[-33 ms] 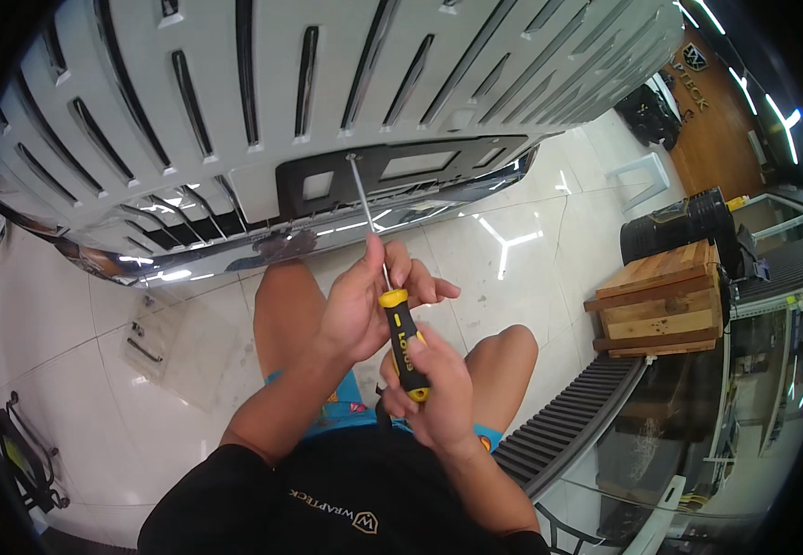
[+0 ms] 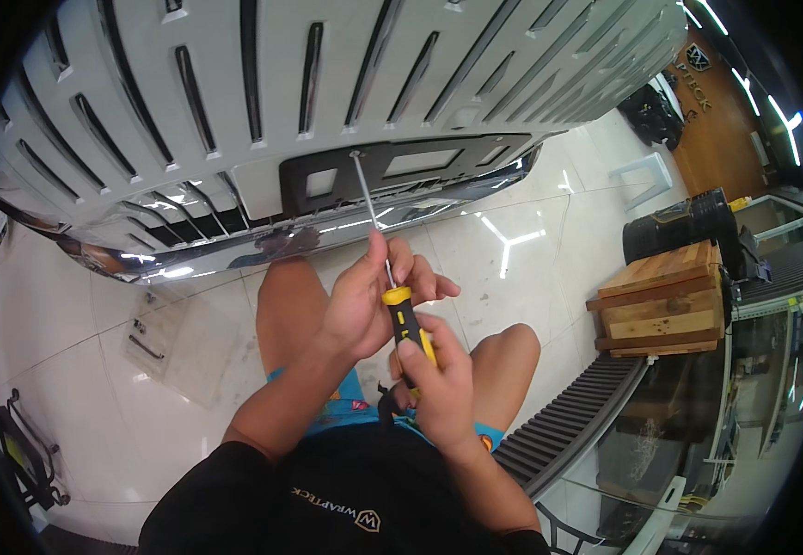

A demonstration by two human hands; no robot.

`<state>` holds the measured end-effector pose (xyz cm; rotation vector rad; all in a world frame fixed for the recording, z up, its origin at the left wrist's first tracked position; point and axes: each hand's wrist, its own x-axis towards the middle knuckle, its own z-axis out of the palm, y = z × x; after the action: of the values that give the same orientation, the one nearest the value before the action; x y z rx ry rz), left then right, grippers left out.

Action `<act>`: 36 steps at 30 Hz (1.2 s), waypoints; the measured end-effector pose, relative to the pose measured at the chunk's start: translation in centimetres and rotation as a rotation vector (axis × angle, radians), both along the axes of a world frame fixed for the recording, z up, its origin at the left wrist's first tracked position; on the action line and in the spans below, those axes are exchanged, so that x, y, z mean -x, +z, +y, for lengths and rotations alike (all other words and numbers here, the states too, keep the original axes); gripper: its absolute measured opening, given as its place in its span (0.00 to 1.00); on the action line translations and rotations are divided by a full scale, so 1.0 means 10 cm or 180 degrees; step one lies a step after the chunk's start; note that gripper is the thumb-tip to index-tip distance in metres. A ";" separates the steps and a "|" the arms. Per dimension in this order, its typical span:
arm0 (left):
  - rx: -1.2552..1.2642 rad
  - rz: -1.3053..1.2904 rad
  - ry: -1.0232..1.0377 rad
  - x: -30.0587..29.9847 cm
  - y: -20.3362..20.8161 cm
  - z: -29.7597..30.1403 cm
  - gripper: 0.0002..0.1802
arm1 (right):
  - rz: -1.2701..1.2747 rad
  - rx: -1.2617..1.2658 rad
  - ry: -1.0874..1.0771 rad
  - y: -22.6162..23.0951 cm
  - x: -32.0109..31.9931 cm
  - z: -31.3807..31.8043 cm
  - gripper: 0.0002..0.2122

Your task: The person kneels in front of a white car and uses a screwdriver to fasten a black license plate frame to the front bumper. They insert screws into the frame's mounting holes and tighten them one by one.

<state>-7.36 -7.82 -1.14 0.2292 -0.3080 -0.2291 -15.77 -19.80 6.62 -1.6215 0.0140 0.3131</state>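
Observation:
A long-shafted screwdriver (image 2: 404, 319) with a black and yellow handle slants up from my hands. Its tip meets a screw spot at the upper edge of a black plate bracket (image 2: 364, 185) with rectangular cut-outs. That bracket sits low on a white vehicle front grille (image 2: 281, 102) with dark slots. My left hand (image 2: 360, 301) is closed about the metal shaft just above the handle, thumb and fingers around it, with some fingers stretched to the right. The handle is in my right hand (image 2: 438, 375), its thumb lying along it; the handle's lower end is partly hidden.
A chrome bumper strip (image 2: 364, 215) runs beneath the bracket. On the tiled floor at left lies a clear sheet (image 2: 175, 356) with small dark parts. To the right stand a wooden crate (image 2: 660, 305), a black drum (image 2: 674, 227), a ribbed dark bench (image 2: 568, 416) and a pale stool (image 2: 642, 180).
My right hand has turned on the screwdriver handle, which has rotated so its yellow side shows more. The left hand and the tip stay in place.

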 end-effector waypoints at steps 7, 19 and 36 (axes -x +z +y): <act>0.0329 0.0177 0.0084 -0.12 0.12 0.05 0.30 | 0.0217 -0.0632 0.0113 0.03 -0.06 0.08 0.20; 0.0061 0.0004 0.0045 -0.23 0.02 0.09 0.31 | -0.2057 0.1863 0.0130 -0.10 -0.04 -0.03 0.27; -0.0236 0.0018 0.0257 -0.28 0.12 0.13 0.30 | -0.1656 0.1330 0.0233 -0.06 -0.05 -0.05 0.31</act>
<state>-4.51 -6.50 0.03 0.3137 -0.2844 -0.1616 -15.24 -20.30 6.01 -2.0810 -0.4000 -0.0718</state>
